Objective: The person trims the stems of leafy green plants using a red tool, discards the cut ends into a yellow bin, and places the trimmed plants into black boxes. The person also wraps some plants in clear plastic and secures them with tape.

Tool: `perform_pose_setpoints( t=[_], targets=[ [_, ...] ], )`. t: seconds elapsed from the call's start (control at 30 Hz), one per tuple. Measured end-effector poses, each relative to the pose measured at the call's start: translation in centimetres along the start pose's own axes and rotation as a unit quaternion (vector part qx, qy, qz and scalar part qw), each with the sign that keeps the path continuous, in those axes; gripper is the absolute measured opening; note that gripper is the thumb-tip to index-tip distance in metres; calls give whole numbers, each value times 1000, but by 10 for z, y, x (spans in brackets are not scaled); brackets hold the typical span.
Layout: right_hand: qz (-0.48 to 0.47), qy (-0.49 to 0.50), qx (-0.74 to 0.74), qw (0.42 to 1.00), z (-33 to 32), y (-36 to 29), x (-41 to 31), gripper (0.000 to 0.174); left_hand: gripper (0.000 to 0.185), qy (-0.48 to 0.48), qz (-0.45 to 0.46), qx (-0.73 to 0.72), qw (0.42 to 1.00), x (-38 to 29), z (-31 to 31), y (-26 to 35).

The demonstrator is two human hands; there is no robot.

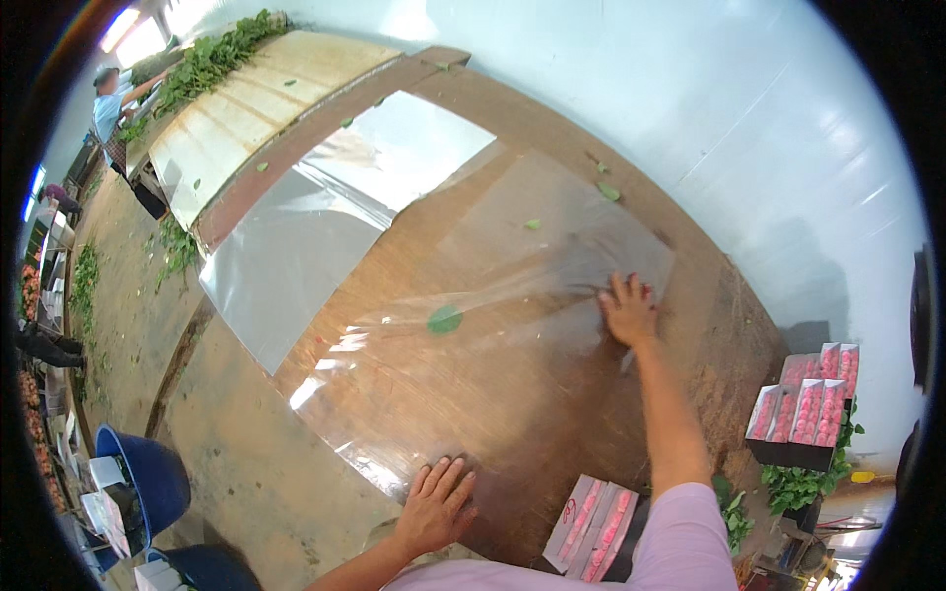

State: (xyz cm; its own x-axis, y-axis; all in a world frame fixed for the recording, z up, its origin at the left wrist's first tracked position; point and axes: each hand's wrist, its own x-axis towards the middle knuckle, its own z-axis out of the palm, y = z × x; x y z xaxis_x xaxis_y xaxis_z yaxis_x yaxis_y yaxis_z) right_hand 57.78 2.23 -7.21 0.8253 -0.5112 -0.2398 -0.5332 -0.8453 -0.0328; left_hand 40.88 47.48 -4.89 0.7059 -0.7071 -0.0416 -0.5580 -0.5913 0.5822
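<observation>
A clear plastic sheet (488, 325) lies spread over a brown wooden table, with creases running towards my right hand (632, 310). That hand rests on the sheet's right part, its fingers spread. My left hand (437, 506) lies flat at the near left edge of the table, palm down. Beyond them is a stack of clear or whitish sheets (318, 244) on the table's far left part. A round green leaf (444, 319) shows near the middle of the clear sheet. Close to my body, below my right arm, stand boxed pink roses (610, 524) in pale wrapping.
More boxed pink roses (805, 414) stand at the right, above green foliage. Blue tubs (159, 473) with wrapped bundles stand on the floor at lower left. Cut greenery (214, 63) lies on a farther table, where a person (111, 118) works. A pale wall borders the table.
</observation>
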Motion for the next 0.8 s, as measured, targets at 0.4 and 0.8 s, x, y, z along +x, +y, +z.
perform_pose_setpoints(
  t=[0.4, 0.8],
  targets=[
    [7, 83, -32, 996, -17, 72, 22, 69, 48, -148, 170, -41, 973, 8, 24, 34],
    [136, 300, 385, 862, -162, 169, -437, 45, 29, -192, 85, -320, 924, 36, 21, 72]
  ],
)
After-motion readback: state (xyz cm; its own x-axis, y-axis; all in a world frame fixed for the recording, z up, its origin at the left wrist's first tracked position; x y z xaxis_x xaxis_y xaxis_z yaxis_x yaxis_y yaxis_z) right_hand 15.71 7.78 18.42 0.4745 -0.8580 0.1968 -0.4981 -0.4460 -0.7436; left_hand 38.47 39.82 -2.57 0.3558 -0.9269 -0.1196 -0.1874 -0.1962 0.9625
